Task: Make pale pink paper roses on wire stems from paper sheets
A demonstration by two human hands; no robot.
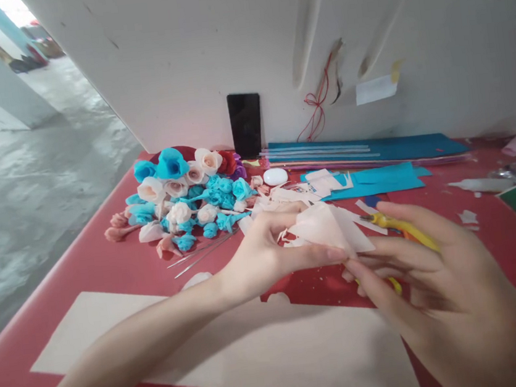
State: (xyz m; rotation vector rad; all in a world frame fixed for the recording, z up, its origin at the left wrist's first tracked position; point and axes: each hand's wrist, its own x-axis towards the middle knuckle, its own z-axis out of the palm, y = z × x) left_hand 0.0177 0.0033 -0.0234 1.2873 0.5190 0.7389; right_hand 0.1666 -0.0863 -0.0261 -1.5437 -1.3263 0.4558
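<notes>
A folded piece of pale pink crepe paper (320,227) is pinched between the thumb and fingers of my left hand (268,248). My right hand (444,278) meets it at the paper's lower tip, thumb and fingertips closed there. Yellow-handled pliers (406,229) are tucked in the same right hand, their head partly hidden by fingers. Beneath both hands lies a long pale paper strip (276,353). Paper scraps (286,199) are scattered just behind the held piece.
Blue, white and pink paper flowers (179,215) crowd the back left of the red table (35,324). A phone (246,123) leans on the white wall. Blue paper sheets (377,180), a white oval case (275,176), thin wires (200,256) and a glue tube (485,184) lie around.
</notes>
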